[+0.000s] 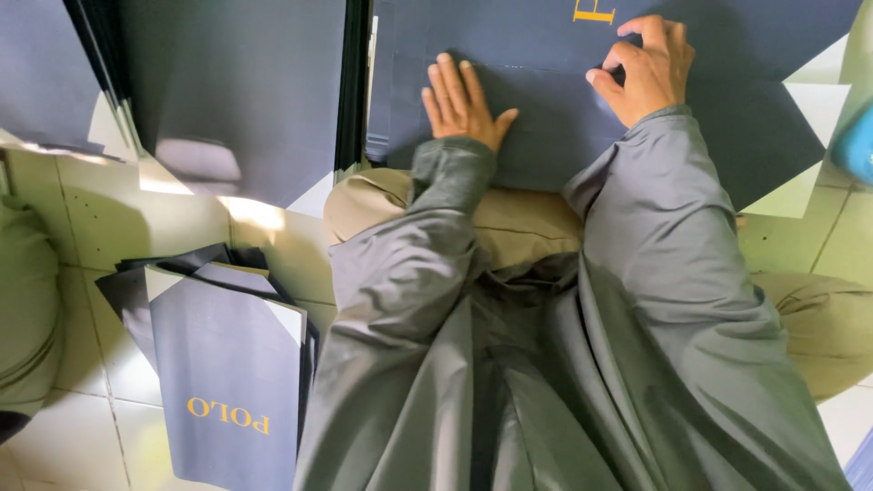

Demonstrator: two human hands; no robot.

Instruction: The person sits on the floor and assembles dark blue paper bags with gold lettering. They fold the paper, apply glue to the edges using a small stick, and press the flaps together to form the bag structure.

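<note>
A large dark navy paper sheet (546, 136) with gold lettering near its top lies flat on the floor in front of my knees. My left hand (459, 102) rests palm down on it, fingers together and extended. My right hand (644, 65) is to the right, fingers curled and pressing down on the same sheet near the gold print. Both arms wear grey jacket sleeves.
A stack of folded navy paper bags (223, 364) with gold lettering lies at lower left. More flat navy sheets (236, 82) are piled at upper left. The floor is pale tile (100, 209). A blue object (859, 145) shows at the right edge.
</note>
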